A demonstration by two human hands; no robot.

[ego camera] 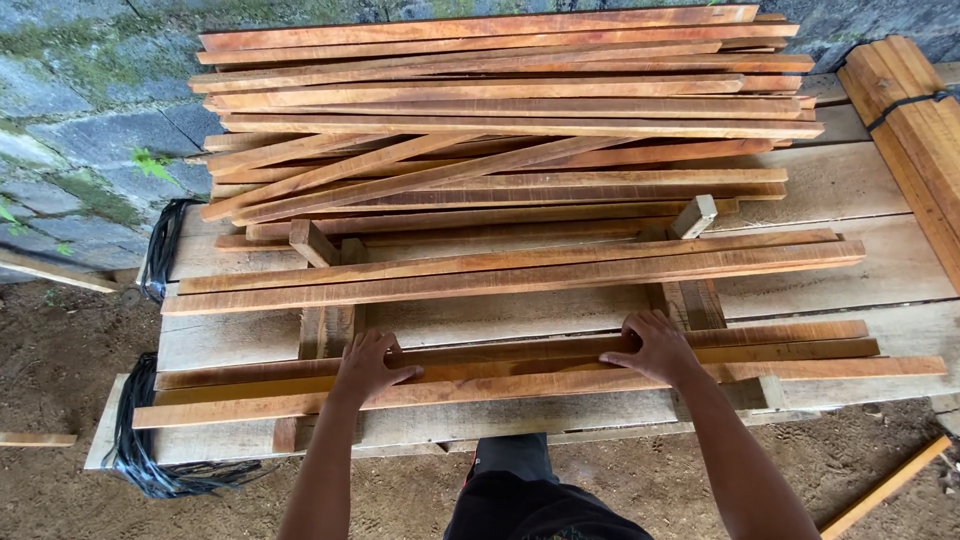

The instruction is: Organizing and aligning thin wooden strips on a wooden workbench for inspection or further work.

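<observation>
Head view looks straight down on a rough plank workbench (880,280), pale grey boards laid side by side, with bare dirt ground (60,340) around its near edge and a mossy stone wall (70,110) behind its far left corner. Biggest thing on it by far is the heap of reddish-brown wooden slats (500,110), covering the far half of the bench, most running left to right, a few lying crooked across the rest. Off at the far right corner sits a strapped bundle of lighter boards (915,130), angled toward the right edge.

Coming nearer, a pair of long slats (520,272) lies across the middle of the bench, resting on short cross blocks (312,243). At the near edge is a small group of slats (500,375), stacked close together and running almost the bench's full width. That is where the hands are. Black strapping (150,450) hangs in loops off the near left corner, with more at the left edge.

Now the hands: left hand (368,365) is planted on top of the near group of slats, left of centre, fingers spread and pressing flat, gripping nothing. Right hand (655,348) rests on the same group, right of centre, fingers fanned over the far edge of the top slat, palm down. A loose stick (885,487) lies on the dirt near the right corner.
</observation>
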